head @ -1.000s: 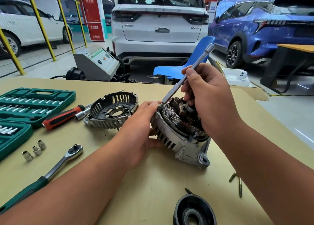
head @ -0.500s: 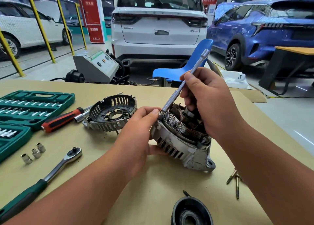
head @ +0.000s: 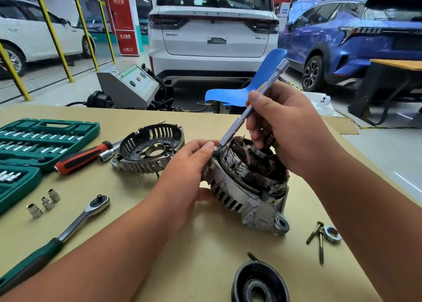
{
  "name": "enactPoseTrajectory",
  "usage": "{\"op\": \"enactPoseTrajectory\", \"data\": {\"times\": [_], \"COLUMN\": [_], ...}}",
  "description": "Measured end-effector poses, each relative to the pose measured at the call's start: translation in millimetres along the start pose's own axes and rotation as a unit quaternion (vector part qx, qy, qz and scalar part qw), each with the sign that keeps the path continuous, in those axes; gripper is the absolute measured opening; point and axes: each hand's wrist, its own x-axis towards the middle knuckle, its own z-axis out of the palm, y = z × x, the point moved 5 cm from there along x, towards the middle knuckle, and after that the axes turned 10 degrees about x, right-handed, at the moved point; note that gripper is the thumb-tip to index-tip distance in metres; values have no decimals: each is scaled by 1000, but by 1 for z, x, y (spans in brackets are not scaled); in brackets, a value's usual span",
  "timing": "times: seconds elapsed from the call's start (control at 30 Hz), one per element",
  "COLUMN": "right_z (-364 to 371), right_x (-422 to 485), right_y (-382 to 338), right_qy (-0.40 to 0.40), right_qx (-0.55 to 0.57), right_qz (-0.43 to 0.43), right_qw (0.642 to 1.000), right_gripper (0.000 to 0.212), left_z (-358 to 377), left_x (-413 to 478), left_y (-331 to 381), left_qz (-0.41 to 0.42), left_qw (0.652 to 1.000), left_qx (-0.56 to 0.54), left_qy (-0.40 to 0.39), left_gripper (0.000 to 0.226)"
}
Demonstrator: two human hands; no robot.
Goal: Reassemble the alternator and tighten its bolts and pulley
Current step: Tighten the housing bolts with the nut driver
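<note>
Head view: alternator body (head: 230,194) sat mid-counter (head: 205,244), tilted, open windings side facing up & far-right. The left grip (head: 182,178) was curled round its left rim, thumb & forefinger pinching right at the tip of the extension bar (head: 233,128). The right grip (head: 292,130) was wrapped round the bar's mid-shaft, long axis slanting from that rim pt up & away to far-right, so the right looked placed to spin it while the left steadied (bolt on the tip? couldn't tell); rear cover (head: 148,151) lay left, apart, pulley (head: 260,283) near, loose bolts (head: 319,240) right, so prob. early in reassembly.
</note>
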Motion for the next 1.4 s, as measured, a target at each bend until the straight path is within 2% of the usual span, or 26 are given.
{"op": "enactPoseTrajectory", "data": {"times": [0.17,0.5,0.67,0.9,1.13,1.4], "right_z": [1,6,6,7,8,8], "right_x": [-4,-10,-11,-12,-11,-11], "right_y": [3,5,4,3,3,4], "right_qy": [45,105,103,98,95,89], "right_qx": [-34,-25,1,-26,-22,-24], "right_qz": [-35,-32,-32,-67,-64,-60], "right_qw": [998,994,994,993,993,994], "right_gripper": [16,17,21,26,18,23], "left_z": [1,1,1,1,1,0], "left_x": [2,4,5,7,6,6], "left_y": [-2,-2,-4,-6,-5,-6], "left_qz": [2,3,-2,-4,-2,-7], "left_qw": [1000,1000,1000,1000,1000,1000], "left_qx": [-1,15,17,17,14,14], "left_qy": [4,5,6,12,8,11], "left_gripper": [28,26,26,24,24,23]}}
